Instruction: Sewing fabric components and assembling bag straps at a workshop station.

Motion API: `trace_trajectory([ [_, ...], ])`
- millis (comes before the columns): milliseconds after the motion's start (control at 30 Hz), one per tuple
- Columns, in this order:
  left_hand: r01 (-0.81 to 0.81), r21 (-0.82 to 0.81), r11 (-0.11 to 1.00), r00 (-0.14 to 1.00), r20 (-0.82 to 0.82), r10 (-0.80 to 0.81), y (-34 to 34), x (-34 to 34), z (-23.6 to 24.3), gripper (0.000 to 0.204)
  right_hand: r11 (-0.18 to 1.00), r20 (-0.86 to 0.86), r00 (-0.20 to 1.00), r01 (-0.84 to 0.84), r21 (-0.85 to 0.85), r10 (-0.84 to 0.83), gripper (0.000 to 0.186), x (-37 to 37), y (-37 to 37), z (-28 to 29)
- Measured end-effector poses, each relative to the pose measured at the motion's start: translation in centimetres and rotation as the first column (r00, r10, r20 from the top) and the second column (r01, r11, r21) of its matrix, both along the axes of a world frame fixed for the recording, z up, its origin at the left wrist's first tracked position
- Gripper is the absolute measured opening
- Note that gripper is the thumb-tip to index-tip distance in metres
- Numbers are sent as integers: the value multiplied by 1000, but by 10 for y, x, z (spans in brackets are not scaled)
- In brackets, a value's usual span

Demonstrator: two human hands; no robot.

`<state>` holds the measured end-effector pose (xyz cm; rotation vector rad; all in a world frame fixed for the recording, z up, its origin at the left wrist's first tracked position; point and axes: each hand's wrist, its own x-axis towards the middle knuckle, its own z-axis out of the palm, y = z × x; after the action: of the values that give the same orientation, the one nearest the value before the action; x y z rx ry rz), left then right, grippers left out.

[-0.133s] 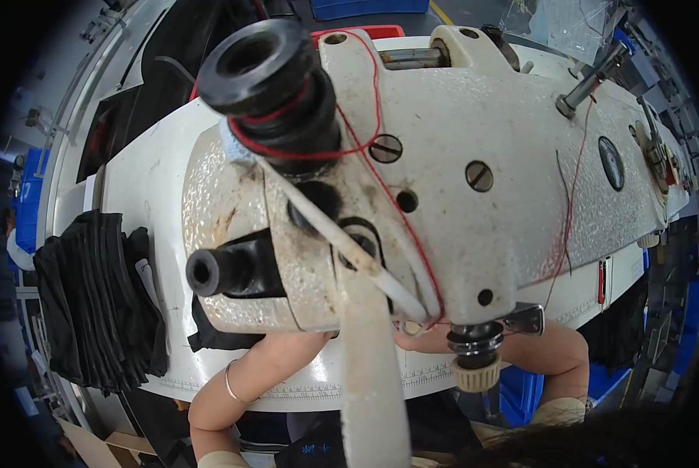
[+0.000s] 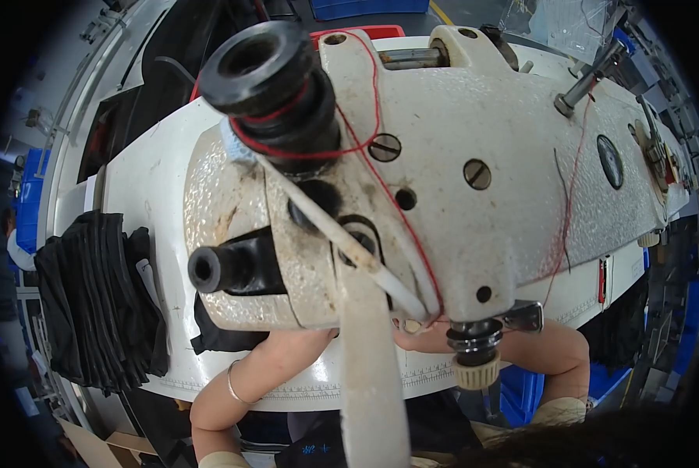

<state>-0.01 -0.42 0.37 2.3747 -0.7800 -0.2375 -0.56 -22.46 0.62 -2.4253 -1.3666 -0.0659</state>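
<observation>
The white sewing machine head (image 2: 427, 140) fills the middle, with a black post (image 2: 287, 101) wound with red thread, a knurled tension knob (image 2: 476, 374) and a white lever (image 2: 373, 374) down the front. My left hand (image 2: 314, 337) reaches under the machine's left end beside black fabric (image 2: 217, 335); its fingers are hidden. My right hand (image 2: 416, 337) is also under the head, mostly covered by it, so I cannot see what either hand touches.
A pile of folded black pieces (image 2: 100, 300) lies on the white table (image 2: 150, 171) at left. Blue bins stand at the lower right (image 2: 521, 398), far left (image 2: 30, 199) and top (image 2: 369, 6). More black fabric (image 2: 619, 320) hangs at right. A red tray (image 2: 377, 31) is behind the machine.
</observation>
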Motion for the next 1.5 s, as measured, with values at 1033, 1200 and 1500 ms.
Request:
trace_trajectory([
  [1033,95,130,987,957,262,-127,-3,19,10,22,986,251,967,71,-149,-31,33,-7,3,-7],
  [1200,102,58,993,936,333,-116,0,23,9,33,883,-582,799,374,282,-153,19,10,17,1],
  [1500,83,85,993,883,456,-113,-5,20,13,29,793,-224,919,393,466,-324,10,1,21,8],
])
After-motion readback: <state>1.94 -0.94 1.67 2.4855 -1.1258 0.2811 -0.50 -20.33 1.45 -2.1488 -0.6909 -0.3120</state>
